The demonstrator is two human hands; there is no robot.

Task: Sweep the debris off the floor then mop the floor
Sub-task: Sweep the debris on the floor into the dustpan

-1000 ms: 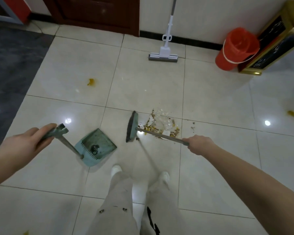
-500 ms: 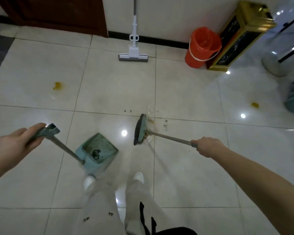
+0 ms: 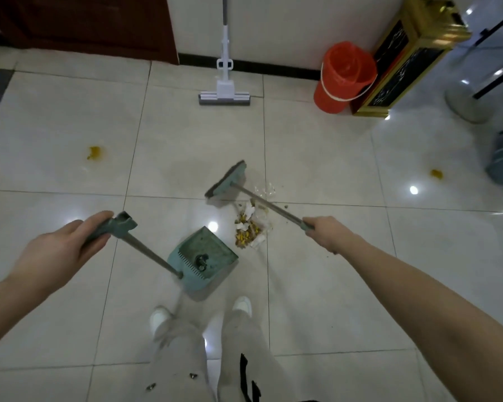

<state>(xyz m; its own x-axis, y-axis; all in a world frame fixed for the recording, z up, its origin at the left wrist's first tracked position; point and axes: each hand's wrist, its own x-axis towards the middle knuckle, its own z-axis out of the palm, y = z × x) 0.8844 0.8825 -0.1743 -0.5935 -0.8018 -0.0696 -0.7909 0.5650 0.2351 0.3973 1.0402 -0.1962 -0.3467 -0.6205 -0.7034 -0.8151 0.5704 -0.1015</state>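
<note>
The left hand [image 3: 61,250] is curled round the top grip of the dustpan's long handle. The dustpan [image 3: 204,258] sits on the floor [image 3: 317,158] just ahead of the person's white shoes [image 3: 241,304]. The right hand [image 3: 327,232] is closed round the end of the broom stick. The broom [image 3: 227,179] head is at the far side of the debris [image 3: 250,227], which lies just beside the dustpan's right corner. At the floor's far edge a mop [image 3: 224,94] stands against the wall, with a red bucket [image 3: 343,78] to its right.
</note>
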